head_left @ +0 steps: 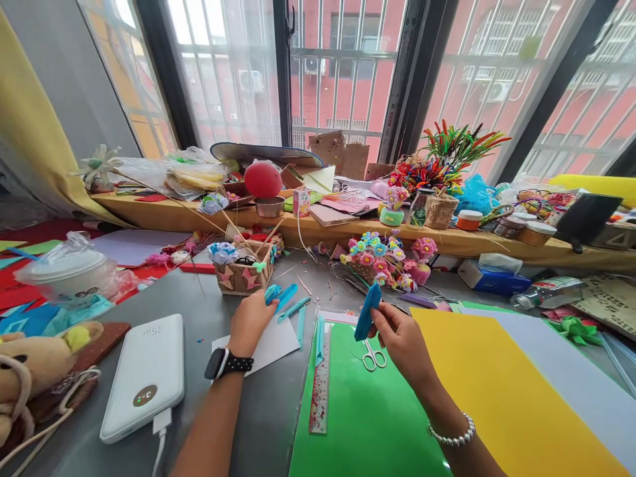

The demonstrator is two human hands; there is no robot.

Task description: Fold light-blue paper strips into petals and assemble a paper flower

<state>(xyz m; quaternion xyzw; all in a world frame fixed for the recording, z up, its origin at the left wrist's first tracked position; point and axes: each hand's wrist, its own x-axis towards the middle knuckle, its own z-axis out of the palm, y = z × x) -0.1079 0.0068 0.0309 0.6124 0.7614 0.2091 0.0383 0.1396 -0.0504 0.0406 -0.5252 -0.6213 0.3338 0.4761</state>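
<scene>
My right hand (400, 338) is closed in a pinch on a folded blue paper piece (367, 311), held upright above the green sheet (368, 411). My left hand (250, 320), with a black watch on its wrist, reaches forward over the grey table and closes on a small blue paper bundle (271, 292) beside several loose blue strips (293, 308). Small scissors (373, 358) lie on the green sheet just under my right hand. A ruler (320, 384) lies along that sheet's left edge.
A white power bank (145, 374) with its cable lies at the left, by a plush toy (34, 364). A small basket (243, 271) and paper flowers (380, 258) stand ahead. Yellow sheet (497, 391) at right. The cluttered window shelf (318, 228) runs across the back.
</scene>
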